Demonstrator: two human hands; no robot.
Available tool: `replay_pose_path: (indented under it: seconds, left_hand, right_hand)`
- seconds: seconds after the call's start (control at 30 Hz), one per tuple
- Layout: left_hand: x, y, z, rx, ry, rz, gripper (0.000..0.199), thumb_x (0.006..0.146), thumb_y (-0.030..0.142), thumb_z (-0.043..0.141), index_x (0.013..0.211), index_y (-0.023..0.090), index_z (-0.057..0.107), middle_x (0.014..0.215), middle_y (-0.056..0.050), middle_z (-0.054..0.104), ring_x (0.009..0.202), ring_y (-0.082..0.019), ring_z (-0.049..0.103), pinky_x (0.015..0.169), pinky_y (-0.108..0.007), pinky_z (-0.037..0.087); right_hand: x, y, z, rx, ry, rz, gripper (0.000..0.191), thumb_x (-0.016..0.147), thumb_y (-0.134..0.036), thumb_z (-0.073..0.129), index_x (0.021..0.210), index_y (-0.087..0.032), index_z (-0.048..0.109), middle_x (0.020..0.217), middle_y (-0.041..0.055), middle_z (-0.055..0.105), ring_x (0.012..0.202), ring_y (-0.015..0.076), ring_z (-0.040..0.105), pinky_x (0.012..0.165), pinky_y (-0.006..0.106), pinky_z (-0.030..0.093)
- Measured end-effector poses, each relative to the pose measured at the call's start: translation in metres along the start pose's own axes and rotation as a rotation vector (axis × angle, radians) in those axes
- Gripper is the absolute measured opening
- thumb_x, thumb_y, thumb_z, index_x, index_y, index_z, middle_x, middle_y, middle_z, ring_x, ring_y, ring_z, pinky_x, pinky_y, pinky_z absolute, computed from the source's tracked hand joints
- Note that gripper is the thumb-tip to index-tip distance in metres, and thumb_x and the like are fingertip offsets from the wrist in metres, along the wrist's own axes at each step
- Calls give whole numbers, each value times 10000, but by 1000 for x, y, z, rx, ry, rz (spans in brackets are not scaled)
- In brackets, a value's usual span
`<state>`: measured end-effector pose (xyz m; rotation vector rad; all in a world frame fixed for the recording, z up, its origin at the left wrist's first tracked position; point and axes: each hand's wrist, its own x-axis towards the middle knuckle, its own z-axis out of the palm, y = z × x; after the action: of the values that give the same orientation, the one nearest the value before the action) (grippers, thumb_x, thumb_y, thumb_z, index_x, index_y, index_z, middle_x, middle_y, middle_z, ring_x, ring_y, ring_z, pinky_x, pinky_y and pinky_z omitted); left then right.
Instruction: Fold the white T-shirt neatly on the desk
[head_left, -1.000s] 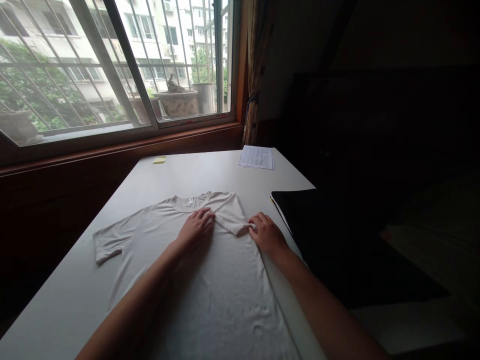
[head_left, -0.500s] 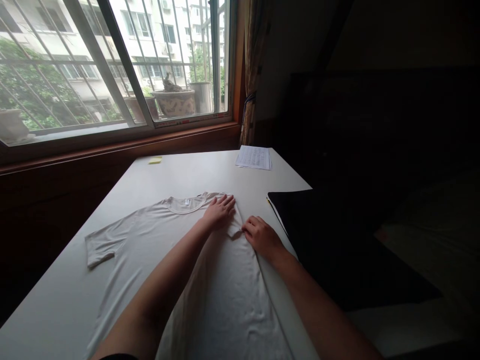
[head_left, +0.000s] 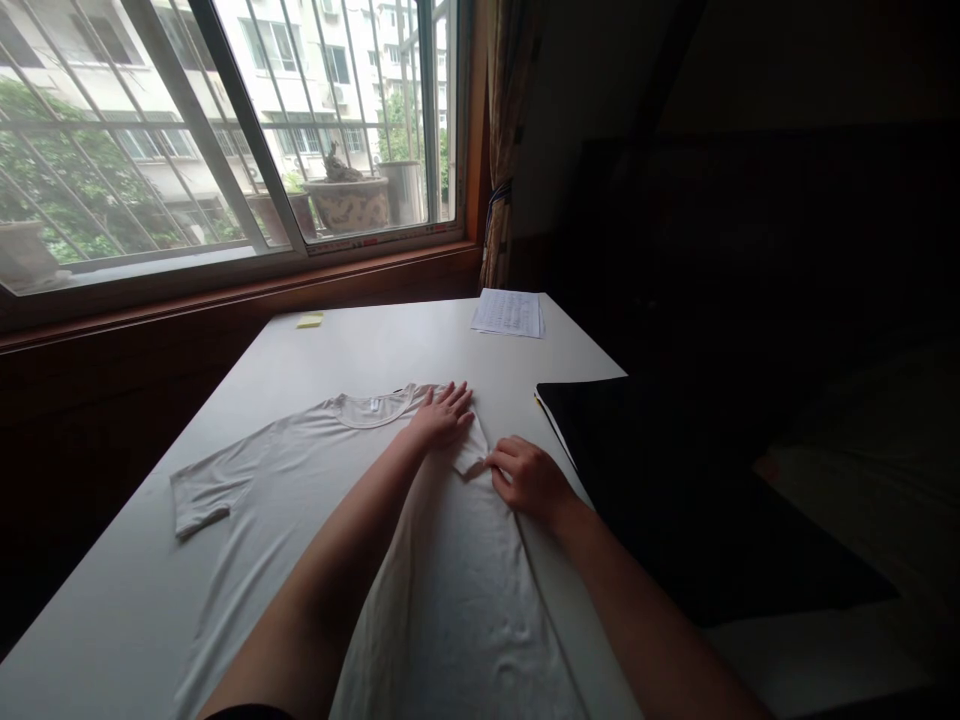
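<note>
A white short-sleeved T-shirt (head_left: 300, 480) lies spread on the white table (head_left: 390, 345), its collar toward the window and one sleeve stretched out to the left. My left hand (head_left: 445, 412) rests flat on the shirt's right shoulder, fingers spread. Just below and to the right, my right hand (head_left: 525, 478) pinches the shirt's edge near the right sleeve between thumb and fingers. That right sleeve is turned inward over the body of the shirt. My left forearm hides part of the shirt's middle.
Papers (head_left: 508, 313) lie at the table's far edge, and a yellow sticky note (head_left: 310, 320) at the far left. Black cloth (head_left: 645, 480) covers the right side. A barred window (head_left: 352, 110) and a curtain (head_left: 504, 150) stand beyond.
My left hand has shifted very slightly right on the shoulder, its fingers a little more spread. My right hand keeps its pinch, with its fingers slightly rearranged.
</note>
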<state>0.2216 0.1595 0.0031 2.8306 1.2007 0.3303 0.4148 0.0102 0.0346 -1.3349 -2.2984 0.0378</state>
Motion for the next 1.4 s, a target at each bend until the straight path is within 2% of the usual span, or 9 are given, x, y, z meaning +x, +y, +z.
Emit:
replay_pose_path:
  seconds: [0.13,0.23,0.33,0.7,0.83,0.97,1.07,1.23,1.4]
  left_hand:
    - [-3,-9,-8,-26,51,103,466,1059,303,394,1511,194,435,1601,-141,383,1488,-298,336,1197,-594,283]
    - [-4,-18,-12,-36,62,186,399,1060,247,384,1420,211,551,1522,-97,510,1434,-225,433,1214,-469,317]
    - [-4,-24,-11,-29,43,239,399,1065,274,393,1424,202,551,1524,-81,511,1437,-198,430,1214,-399,325]
    - [-1,-18,-6,31,-14,194,511,1072,384,388,1555,219,363,1629,-111,326,1509,-294,288,1201,-554,270]
    - [-3,-16,-12,26,53,163,501,1041,334,463,1522,198,422,1595,-128,399,1459,-293,387,1187,-507,323]
    - [-6,-18,-19,10,130,112,397,995,179,474,1371,209,597,1383,-109,611,1257,-250,571,1092,-421,454]
    - [-10,-21,-22,0,140,113,320,972,160,507,1222,231,694,1244,-87,674,1162,-242,602,1034,-402,498]
    - [-16,-26,-25,4,122,136,304,995,224,520,1253,254,678,1295,-67,658,1215,-246,565,1061,-411,476]
    - [-14,-26,-23,17,126,75,403,980,193,506,1369,245,597,1349,-98,631,1241,-274,562,1039,-465,487]
  right_hand:
    - [3,-1,0,81,104,-48,317,871,-58,570,1103,-216,717,1039,86,672,1009,247,592,939,405,521]
    - [4,-2,5,151,41,-151,329,890,-60,582,1146,-221,711,1120,82,679,1064,236,599,974,394,526]
    - [4,-5,11,181,-37,-212,241,946,-123,592,1121,-217,729,1078,68,702,1041,218,618,964,362,532]
    - [2,-11,13,281,-42,-255,209,954,-166,609,1101,-227,745,1017,63,714,984,206,643,930,348,540]
    - [1,-4,7,236,20,-153,204,916,-117,621,1038,-229,739,967,52,707,933,197,653,874,324,545]
    - [2,4,5,62,106,64,143,897,-124,639,984,-216,708,951,63,673,942,228,636,886,358,536]
    - [3,9,7,7,65,124,137,882,-145,673,998,-215,695,999,64,648,969,233,623,901,356,532]
    - [2,12,7,-71,-19,144,66,921,-190,661,878,-228,692,946,47,633,944,216,613,874,324,518]
    - [2,11,3,-99,15,164,46,904,-194,670,873,-228,674,955,58,637,949,232,603,879,345,518]
